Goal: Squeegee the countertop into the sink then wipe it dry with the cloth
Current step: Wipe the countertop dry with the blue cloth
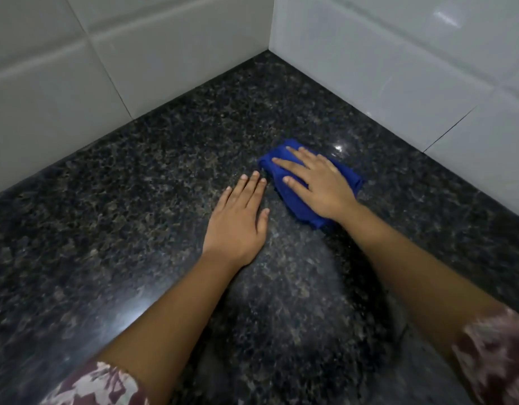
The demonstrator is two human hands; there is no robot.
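Note:
A folded blue cloth (294,201) lies on the dark speckled granite countertop (135,200), a little short of the corner where the two tiled walls meet. My right hand (316,185) presses flat on top of the cloth, fingers spread and pointing left. My left hand (238,220) rests flat on the bare countertop just left of the cloth, fingers together and holding nothing. No squeegee or sink is in view.
White glossy tiled walls (106,68) rise behind the countertop on the left and on the right (413,68), forming a corner at the top centre. My patterned sleeves show at the bottom edges.

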